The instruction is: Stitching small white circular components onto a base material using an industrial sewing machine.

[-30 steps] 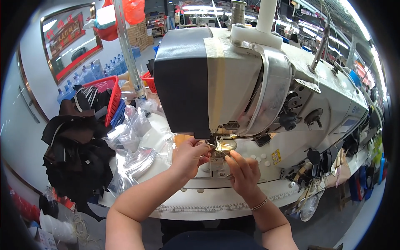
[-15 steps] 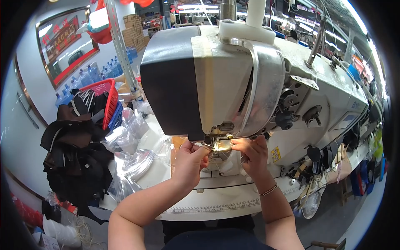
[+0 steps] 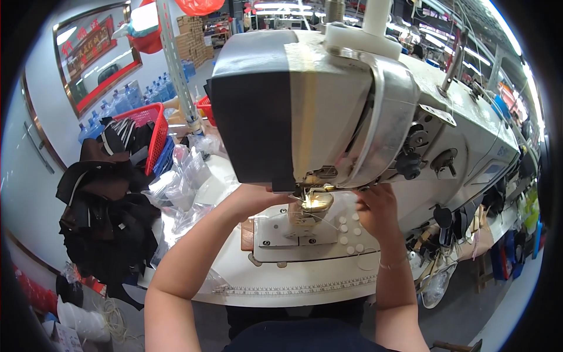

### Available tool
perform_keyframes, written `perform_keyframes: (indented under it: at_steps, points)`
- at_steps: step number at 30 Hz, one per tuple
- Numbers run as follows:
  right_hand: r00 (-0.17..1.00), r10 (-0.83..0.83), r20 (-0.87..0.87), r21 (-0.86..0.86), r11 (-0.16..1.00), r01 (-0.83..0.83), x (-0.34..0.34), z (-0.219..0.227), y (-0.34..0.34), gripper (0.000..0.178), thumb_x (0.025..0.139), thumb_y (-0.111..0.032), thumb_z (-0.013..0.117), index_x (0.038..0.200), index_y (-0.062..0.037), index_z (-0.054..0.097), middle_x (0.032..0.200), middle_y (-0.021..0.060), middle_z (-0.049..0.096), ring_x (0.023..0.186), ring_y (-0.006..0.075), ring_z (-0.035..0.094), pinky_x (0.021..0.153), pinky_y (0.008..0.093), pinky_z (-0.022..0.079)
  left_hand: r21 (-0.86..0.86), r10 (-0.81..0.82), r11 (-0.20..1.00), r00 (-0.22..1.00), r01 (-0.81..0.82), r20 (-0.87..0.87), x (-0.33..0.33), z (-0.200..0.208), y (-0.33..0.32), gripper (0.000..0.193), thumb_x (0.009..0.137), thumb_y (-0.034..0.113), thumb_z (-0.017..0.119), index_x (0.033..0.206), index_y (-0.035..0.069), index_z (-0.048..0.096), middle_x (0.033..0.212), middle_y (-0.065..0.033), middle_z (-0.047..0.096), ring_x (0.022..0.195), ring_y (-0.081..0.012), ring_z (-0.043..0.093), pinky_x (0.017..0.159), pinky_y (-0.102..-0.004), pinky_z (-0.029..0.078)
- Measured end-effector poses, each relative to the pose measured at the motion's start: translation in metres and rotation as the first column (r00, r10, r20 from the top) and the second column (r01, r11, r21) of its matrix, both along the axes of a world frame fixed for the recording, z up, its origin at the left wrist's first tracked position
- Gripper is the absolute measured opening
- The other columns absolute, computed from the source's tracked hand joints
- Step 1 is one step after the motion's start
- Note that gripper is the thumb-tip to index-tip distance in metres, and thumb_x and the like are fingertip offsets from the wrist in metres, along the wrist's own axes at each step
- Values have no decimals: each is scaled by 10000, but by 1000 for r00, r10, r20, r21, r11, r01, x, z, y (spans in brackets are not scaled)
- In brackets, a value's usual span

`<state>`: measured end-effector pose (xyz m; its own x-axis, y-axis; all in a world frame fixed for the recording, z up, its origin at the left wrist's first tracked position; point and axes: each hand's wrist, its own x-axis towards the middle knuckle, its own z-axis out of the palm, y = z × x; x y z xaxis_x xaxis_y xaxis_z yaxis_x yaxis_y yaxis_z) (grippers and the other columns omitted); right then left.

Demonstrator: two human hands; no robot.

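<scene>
Head view, single station. The sewing machine (image 3: 328, 111) fills the centre of the field, its dark end cover (image 3: 252, 123) toward the person's left and its pale arm running off to the right. Below the head stands a narrow post bed (image 3: 306, 223), topped by a metal part (image 3: 317, 202) lit bright yellow; this lit spot lies between the two hands.

Left hand (image 3: 256, 198): raised to the lower edge of the end cover, left of the lit part. Its fingers pass behind the machine head, so grip and spread cannot be told.

Right hand (image 3: 378, 210): just under the machine arm, right of the post bed and apart from it. Fingers bent inward, hand fairly narrow; whether anything sits between the fingertips cannot be told. A thin bracelet (image 3: 393, 266) rings the wrist.

Worktable (image 3: 281, 273): white, with a ruler strip (image 3: 305, 290) curving along the near edge. Small white discs (image 3: 343, 229) lie scattered between post bed and right hand. A brown block (image 3: 248, 234) sits at the left end of the base plate.

Left side: crumpled clear plastic bags (image 3: 185, 176) on the table; beyond them a heap of black pieces (image 3: 111, 234) — apparently fabric — beside a red basket (image 3: 157, 138). Blue-tinted bottles (image 3: 121, 102) stand along the wall, below a framed panel (image 3: 97, 56).
</scene>
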<state>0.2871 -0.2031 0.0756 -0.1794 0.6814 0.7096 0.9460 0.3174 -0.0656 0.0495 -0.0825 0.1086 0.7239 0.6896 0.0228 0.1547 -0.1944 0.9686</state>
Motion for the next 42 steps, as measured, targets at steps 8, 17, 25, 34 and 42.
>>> perform_keyframes:
  at_steps: [8, 17, 25, 34, 42]
  points:
    - [965, -52, 258, 190, 982, 3, -68, -7, -26, 336, 654, -99, 611, 989, -110, 629, 1033, -35, 598, 741, 140, 470, 605, 249, 384, -349, -159, 928, 986, 134, -44, 8, -6, 13, 391, 766, 127, 676, 1127, 62, 540, 1102, -57, 569, 1024, -181, 550, 854, -330, 405]
    - [974, -60, 218, 226, 974, 9, -70, 5, -22, 283, 624, -80, 618, 905, -103, 645, 937, -53, 623, 656, 136, 418, 581, 241, 387, -485, -6, 874, 997, 41, 74, 7, -26, 7, 314, 792, 85, 629, 1097, 77, 555, 1011, -51, 608, 967, -168, 578, 810, -319, 415]
    - [986, 0, 165, 197, 980, -32, -61, 14, -14, 270, 597, -46, 619, 856, -122, 645, 906, -61, 630, 633, 139, 421, 583, 240, 395, -535, 125, 845, 976, -11, 177, 8, -40, -3, 181, 787, 29, 593, 961, -19, 595, 939, -82, 626, 875, -161, 598, 755, -270, 450]
    - [993, 86, 87, 163, 982, -99, -38, 6, 7, 372, 562, 36, 594, 867, -160, 672, 772, -35, 640, 679, 149, 570, 601, 292, 438, -470, 277, 881, 861, -50, 427, 21, -60, -26, 279, 758, 5, 580, 1007, -24, 458, 682, -15, 530, 533, -66, 457, 478, -212, 357]
    - [967, 229, -107, 36, 973, -227, -15, -3, 26, 380, 577, 19, 599, 886, -195, 659, 756, -18, 643, 622, 166, 579, 605, 293, 446, 607, 425, 605, 854, -515, 301, -4, -52, -8, 490, 758, 305, 682, 1089, -8, 502, 847, -78, 548, 681, -196, 541, 683, -357, 445]
